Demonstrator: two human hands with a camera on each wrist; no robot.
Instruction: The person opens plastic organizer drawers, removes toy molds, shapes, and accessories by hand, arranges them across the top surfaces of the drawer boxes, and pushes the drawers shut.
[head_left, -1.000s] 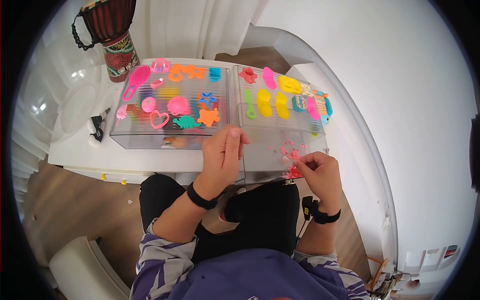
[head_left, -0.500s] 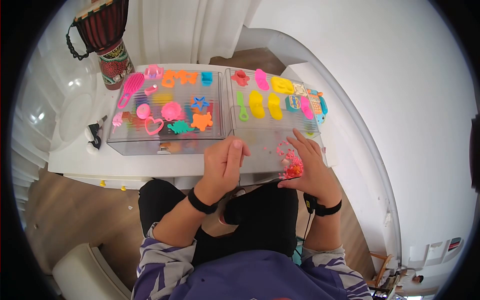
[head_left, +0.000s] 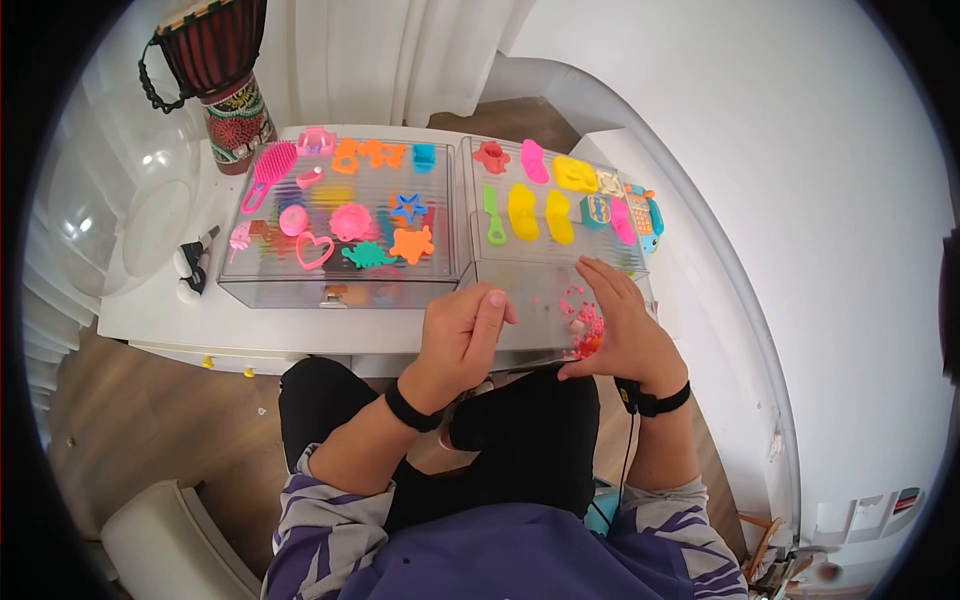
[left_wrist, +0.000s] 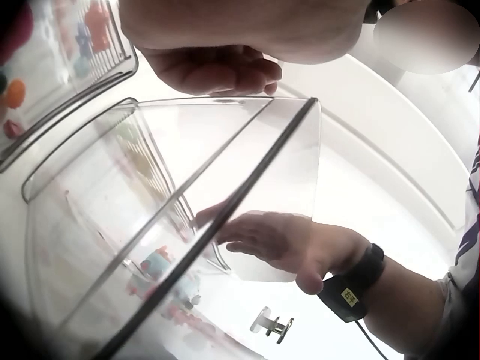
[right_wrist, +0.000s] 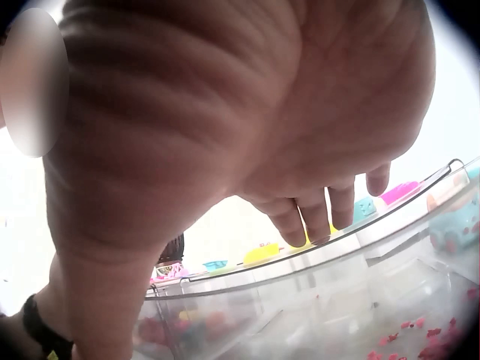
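Note:
My left hand (head_left: 463,335) hovers at the front left of the right-hand clear plastic box (head_left: 515,275), its fingers curled in and the thumb laid along them. Nothing shows in its grasp; the inside of the palm is hidden. Over the box's front right corner, my right hand (head_left: 632,335) is spread, thumb apart from the fingers and nothing held. Small pink and red pieces (head_left: 583,340) lie in that corner, just beside the right thumb. Through the clear wall, the left wrist view shows the right hand (left_wrist: 274,240) with extended fingers.
Yellow molds (head_left: 522,212), a green spatula-like tool (head_left: 494,215) and a toy phone (head_left: 643,215) sit on or beside the box's ribbed lid. A second clear box (head_left: 300,293) carries a pink brush (head_left: 270,175) and several cutters. A drum (head_left: 238,120) stands behind.
My right hand has gone from pinching near the pink pieces to spread fingers over the box. The left hand keeps its curl and has shifted slightly right and down.

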